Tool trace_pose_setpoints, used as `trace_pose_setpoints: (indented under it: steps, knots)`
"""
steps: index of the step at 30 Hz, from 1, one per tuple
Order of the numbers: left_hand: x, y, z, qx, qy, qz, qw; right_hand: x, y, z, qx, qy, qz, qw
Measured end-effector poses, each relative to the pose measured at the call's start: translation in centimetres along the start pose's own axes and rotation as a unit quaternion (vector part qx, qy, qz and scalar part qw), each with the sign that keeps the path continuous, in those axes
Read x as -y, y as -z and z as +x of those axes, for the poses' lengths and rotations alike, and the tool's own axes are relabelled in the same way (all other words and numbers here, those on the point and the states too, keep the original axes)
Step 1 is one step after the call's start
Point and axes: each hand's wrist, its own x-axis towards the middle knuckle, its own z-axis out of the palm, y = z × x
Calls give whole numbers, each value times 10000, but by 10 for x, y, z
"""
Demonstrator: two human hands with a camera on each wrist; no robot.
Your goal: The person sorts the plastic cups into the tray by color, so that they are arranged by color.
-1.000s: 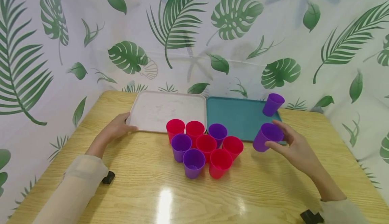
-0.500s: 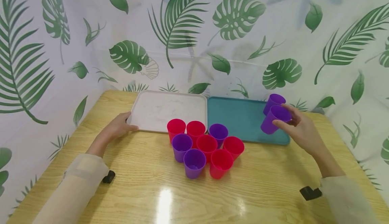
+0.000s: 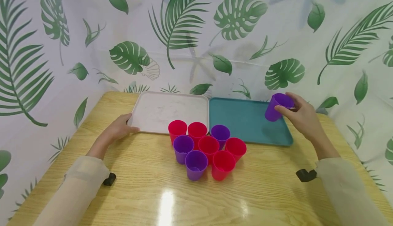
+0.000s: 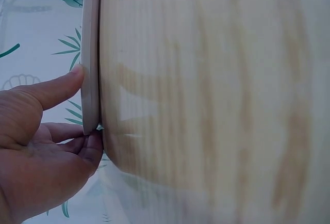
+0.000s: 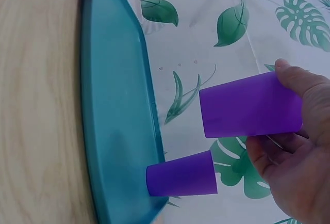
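Observation:
My right hand [image 3: 301, 117] holds a purple cup [image 5: 247, 108] by its rim end, thumb on one side and fingers on the other. A second purple cup [image 5: 183, 175] stands on the teal tray [image 3: 239, 120] near its far right corner. The right wrist view shows a gap between the two cups, the held one higher; in the head view it mostly hides the standing one. My left hand [image 3: 118, 129] pinches the left edge of the white tray [image 3: 165, 111], with the thumb [image 4: 62, 87] on the rim and fingertips at the corner.
Several red cups [image 3: 223, 164] and purple cups [image 3: 195, 164] stand upright in a cluster on the wooden table [image 3: 138, 192], before the trays. Both trays lie side by side at the back, against a leaf-printed cloth [image 3: 190, 55].
My right hand has carried the purple cup back and up, from in front of the teal tray to over the standing cup. The left hand has stayed put.

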Motion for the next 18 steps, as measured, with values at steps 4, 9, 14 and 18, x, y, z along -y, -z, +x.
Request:
trace_pose_setpoints:
  steps: [4, 9, 14, 18]
  knots:
    - [1, 0, 0, -12, -45, -10, 10000, 1, -3, 11, -52, 37, 34, 10000]
    - [2, 0, 1, 0, -52, -36, 10000, 3, -6, 26, -100, 20, 44, 9999]
    - [2, 1, -1, 9, -47, -36, 10000, 6, -11, 38, -29, -48, 175, 9998]
    - [2, 1, 0, 16, -68, -38, 10000, 9, -15, 45, -33, -69, 171, 9998]
